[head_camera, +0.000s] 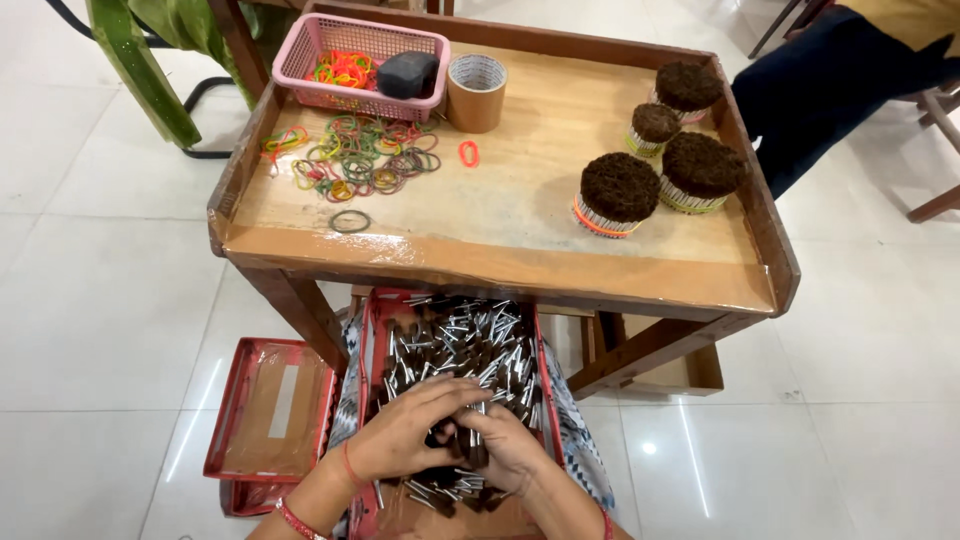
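Both hands are gathering sticks (455, 345) in the red tray (368, 330): left hand (400, 432) and right hand (503, 448) are pressing a bunch between them, long axis running six to twelve o'clock, desk (500, 225) lying at twelve.

Your left hand (405, 435) and right hand (508, 447) are bare: no gloves, and no rings that you can make out from the head view. Your forearms are uncovered too, with no sleeve reaching into the picture. On your left wrist you wear a thin red thread (350, 466), and further up the same forearm sits a red bangle (297, 521) with small pale flecks along it. At your right wrist, close to the bottom edge of the view, a slim red band (606, 522) shows only in part. Over your lap lies a patterned cloth garment (583, 440) in white and dark blue-grey.
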